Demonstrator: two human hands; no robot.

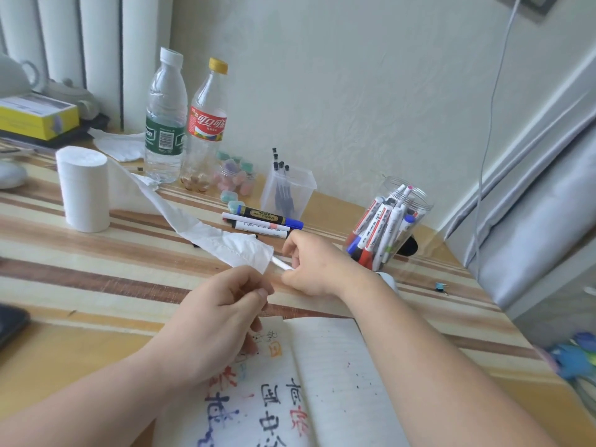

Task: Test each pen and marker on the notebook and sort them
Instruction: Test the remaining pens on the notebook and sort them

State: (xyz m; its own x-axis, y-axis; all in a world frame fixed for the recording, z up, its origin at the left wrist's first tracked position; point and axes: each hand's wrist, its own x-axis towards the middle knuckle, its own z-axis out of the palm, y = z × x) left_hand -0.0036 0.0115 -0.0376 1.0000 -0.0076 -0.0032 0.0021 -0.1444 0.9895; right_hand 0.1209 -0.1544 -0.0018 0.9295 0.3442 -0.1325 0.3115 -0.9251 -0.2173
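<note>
An open notebook (335,375) with coloured scribbles lies at the near edge of the desk. Above it, my left hand (222,304) pinches the loose end of a tissue strip (225,243) that trails from a white tissue roll (84,188). My right hand (309,266) grips a white pen (281,263), whose end pokes out toward the tissue. Three markers (263,222) lie side by side behind my hands. A clear jar (392,224) at the right holds several markers.
Two plastic bottles (166,117) stand at the back, next to a small jar of coloured erasers (237,177) and a clear box of refills (287,191). A yellow box (37,116) sits far left. A dark phone (11,324) lies at the left edge.
</note>
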